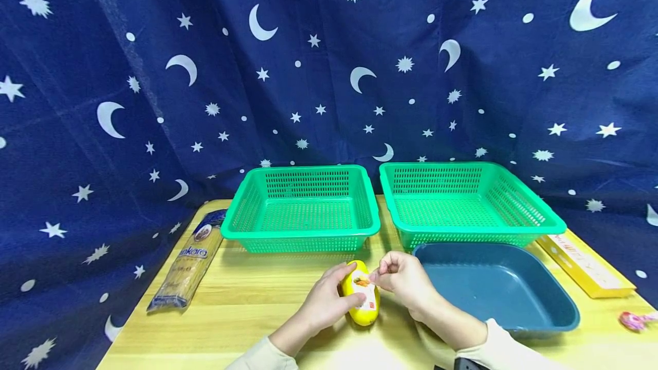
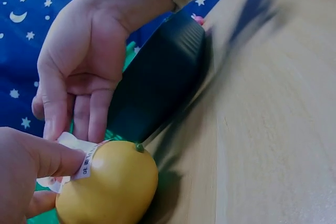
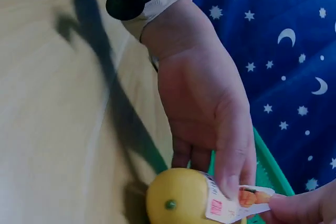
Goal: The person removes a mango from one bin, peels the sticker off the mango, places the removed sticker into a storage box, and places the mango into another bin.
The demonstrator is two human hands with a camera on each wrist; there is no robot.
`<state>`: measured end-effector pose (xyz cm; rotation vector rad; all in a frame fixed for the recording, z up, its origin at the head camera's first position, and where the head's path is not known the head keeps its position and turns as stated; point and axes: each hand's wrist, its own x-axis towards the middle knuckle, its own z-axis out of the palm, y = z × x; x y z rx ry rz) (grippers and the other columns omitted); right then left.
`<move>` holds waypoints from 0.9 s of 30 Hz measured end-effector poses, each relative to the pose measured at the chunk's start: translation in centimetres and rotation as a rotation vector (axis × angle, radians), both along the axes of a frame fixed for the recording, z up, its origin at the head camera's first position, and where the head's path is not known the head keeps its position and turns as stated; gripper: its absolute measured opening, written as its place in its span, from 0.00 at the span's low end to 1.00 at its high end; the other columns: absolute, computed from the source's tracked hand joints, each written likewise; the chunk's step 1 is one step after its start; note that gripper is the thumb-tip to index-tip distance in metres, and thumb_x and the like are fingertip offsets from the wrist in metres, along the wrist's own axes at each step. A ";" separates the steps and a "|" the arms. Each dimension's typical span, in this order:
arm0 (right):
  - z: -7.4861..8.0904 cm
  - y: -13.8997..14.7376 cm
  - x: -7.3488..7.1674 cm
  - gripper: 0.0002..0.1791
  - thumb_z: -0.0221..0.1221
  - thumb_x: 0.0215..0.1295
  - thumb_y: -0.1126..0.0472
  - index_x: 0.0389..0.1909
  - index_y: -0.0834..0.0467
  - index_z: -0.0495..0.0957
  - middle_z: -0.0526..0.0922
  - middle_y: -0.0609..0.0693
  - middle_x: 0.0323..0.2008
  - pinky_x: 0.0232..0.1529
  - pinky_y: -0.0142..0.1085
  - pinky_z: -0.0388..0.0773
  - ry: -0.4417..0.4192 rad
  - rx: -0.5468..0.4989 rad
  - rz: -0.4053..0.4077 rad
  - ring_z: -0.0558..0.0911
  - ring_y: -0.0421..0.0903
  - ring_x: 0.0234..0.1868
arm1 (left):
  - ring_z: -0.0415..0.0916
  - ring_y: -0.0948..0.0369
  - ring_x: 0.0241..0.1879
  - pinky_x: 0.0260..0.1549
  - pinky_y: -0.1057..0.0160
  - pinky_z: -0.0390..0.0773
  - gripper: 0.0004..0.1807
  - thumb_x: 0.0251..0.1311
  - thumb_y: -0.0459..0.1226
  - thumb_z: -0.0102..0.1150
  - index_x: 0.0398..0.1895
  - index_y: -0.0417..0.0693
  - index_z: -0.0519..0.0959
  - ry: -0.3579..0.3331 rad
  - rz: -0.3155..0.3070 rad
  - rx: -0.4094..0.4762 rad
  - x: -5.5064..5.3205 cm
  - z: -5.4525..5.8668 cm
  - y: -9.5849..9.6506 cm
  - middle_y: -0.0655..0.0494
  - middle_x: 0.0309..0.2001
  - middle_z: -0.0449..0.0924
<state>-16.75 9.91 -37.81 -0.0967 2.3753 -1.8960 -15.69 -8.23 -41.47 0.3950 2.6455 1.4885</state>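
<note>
Your left hand point(image 1: 323, 303) grips mango point(image 1: 361, 301) | right hand point(image 1: 406, 280) pinches its label point(image 3: 236, 203) | blue tray point(image 1: 555, 307) just right | green baskets point(image 1: 303, 233) behind | pasta bag point(image 1: 187, 261) far left

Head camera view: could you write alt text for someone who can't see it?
Two hands work at a yellow fruit on a wooden table: the left hand grips it, the right hand pinches its label. Behind stand two green baskets, beside a blue tray.
</note>
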 end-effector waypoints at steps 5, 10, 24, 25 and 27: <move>-0.5 -0.2 0.3 0.05 0.67 0.56 0.68 0.32 0.56 0.82 0.86 0.46 0.30 0.37 0.29 0.77 0.203 0.220 -0.002 0.81 0.40 0.34 | 0.64 0.38 0.68 0.64 0.35 0.65 0.38 0.56 0.47 0.66 0.69 0.44 0.69 0.007 -0.011 0.009 -0.2 -0.1 0.0 0.38 0.71 0.63; -1.1 -0.3 0.7 0.06 0.68 0.56 0.66 0.34 0.53 0.85 0.87 0.46 0.36 0.40 0.28 0.81 0.346 0.365 0.033 0.85 0.45 0.41 | 0.64 0.38 0.68 0.64 0.34 0.65 0.40 0.57 0.50 0.66 0.70 0.43 0.67 0.038 -0.028 -0.029 -0.2 -0.5 -0.1 0.35 0.71 0.62; -0.8 -0.4 0.7 0.05 0.68 0.57 0.66 0.33 0.54 0.86 0.89 0.47 0.33 0.37 0.29 0.77 0.219 0.334 -0.037 0.84 0.42 0.38 | 0.66 0.39 0.66 0.60 0.37 0.71 0.48 0.47 0.54 0.72 0.71 0.43 0.66 0.074 -0.048 -0.112 0.1 -0.4 -0.1 0.35 0.71 0.61; -0.7 -0.5 0.7 0.05 0.67 0.56 0.68 0.34 0.57 0.85 0.88 0.49 0.33 0.36 0.29 0.77 0.189 0.287 -0.033 0.83 0.42 0.37 | 0.67 0.39 0.66 0.60 0.37 0.71 0.48 0.46 0.54 0.72 0.70 0.43 0.67 0.079 -0.047 -0.118 0.2 -0.4 -0.1 0.35 0.71 0.61; -0.5 -0.5 0.7 0.07 0.66 0.55 0.71 0.36 0.63 0.83 0.87 0.52 0.31 0.34 0.29 0.77 0.116 0.176 -0.022 0.82 0.41 0.34 | 0.67 0.39 0.66 0.59 0.37 0.72 0.48 0.46 0.54 0.72 0.70 0.42 0.67 0.097 -0.043 -0.133 0.2 -0.3 0.0 0.35 0.70 0.62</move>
